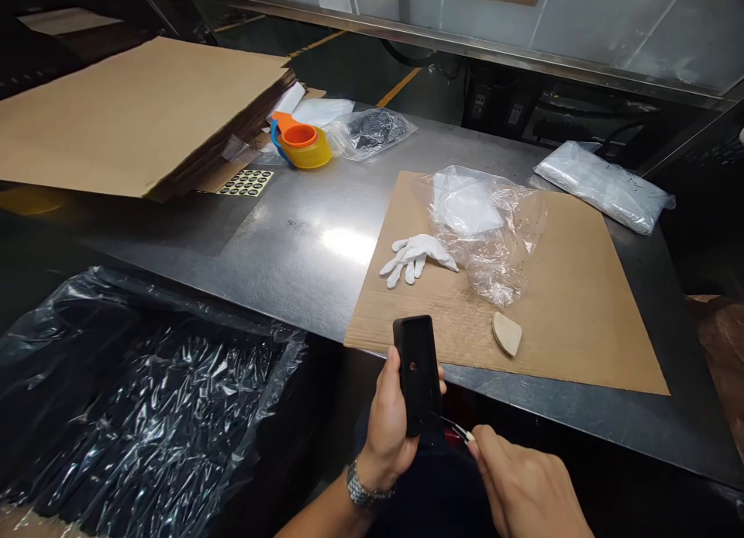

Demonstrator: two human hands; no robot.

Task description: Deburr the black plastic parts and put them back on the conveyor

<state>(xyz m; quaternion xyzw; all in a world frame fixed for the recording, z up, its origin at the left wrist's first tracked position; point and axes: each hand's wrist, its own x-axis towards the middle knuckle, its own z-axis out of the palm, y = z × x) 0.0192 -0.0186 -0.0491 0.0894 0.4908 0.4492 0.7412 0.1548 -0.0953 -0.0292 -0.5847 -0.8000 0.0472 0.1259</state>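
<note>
My left hand (388,414), with a metal-band watch on the wrist, is wrapped round a black rectangular case (417,367). The hollow side of the case faces me, and a small reddish spot shows inside it. In my right hand (520,472) is a slim trimming tool (459,428) with a thin, slightly curved dark blade and a pale collar; its handle is hidden by my fingers. The tool's tip is close to the lower right edge of the case; whether they touch I cannot tell. Just beyond lie a white glove (417,257) and a beige, rounded pad (508,335).
A cardboard sheet (581,305) covers part of the metal table (279,251); crumpled clear plastic (497,251) lies on it. Stacked cardboard (156,112), a tape dispenser (301,143) and bagged dark parts (375,131) are behind. A wrapped bundle (604,185) sits right; black plastic (156,398) is left.
</note>
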